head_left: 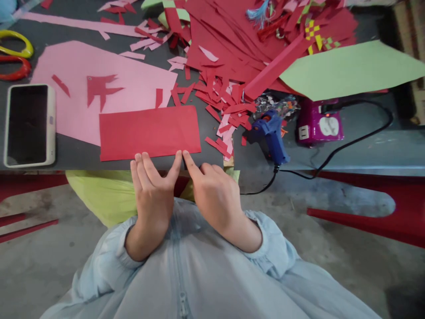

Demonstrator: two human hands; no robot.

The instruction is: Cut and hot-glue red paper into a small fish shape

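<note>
A red rectangular sheet of paper, looking folded along its near side, lies near the table's front edge, partly over a large pink sheet. My left hand rests its fingertips on the near edge of the red paper, fingers stretched and the thumb spread to the right. Beside it, my right hand touches the same edge with one extended finger, its other fingers curled in. The two hands nearly meet at that edge, and neither grips anything. A red cut-out with pointed strips sits on the pink sheet.
Left are a phone and scissors with yellow and red handles. Red and pink paper scraps pile up behind. To the right lie a blue glue gun, a purple power box with a black cable, and a green sheet.
</note>
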